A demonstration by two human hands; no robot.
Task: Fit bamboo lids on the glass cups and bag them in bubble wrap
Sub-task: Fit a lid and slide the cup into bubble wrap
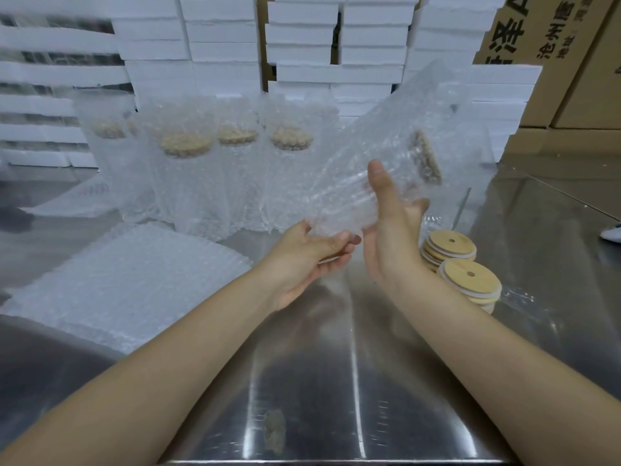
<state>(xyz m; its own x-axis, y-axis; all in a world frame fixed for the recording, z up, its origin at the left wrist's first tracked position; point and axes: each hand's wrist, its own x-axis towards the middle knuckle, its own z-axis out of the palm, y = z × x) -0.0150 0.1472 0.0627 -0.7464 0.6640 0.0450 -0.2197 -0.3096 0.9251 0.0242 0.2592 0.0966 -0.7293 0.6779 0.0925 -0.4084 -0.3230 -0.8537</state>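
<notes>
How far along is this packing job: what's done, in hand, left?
Done: at least four bagged, bamboo-lidded glass cups stand at the back. In hand: the left hand and right hand hold a tilted clear bubble-wrap bag with a lidded cup inside. Left: round bamboo lids stacked at right and flat bubble-wrap bags piled at left await use.

A brushed stainless-steel counter [302, 381] fills the foreground, its surface streaked with bright reflections of overhead light. Behind it, stacks of white foam boxes [221, 45] stand in close columns across the back and run past the top edge. At the right are brown cardboard cartons [571, 79] printed with black Chinese characters. A white shoe [611, 232] shows at the right edge.
</notes>
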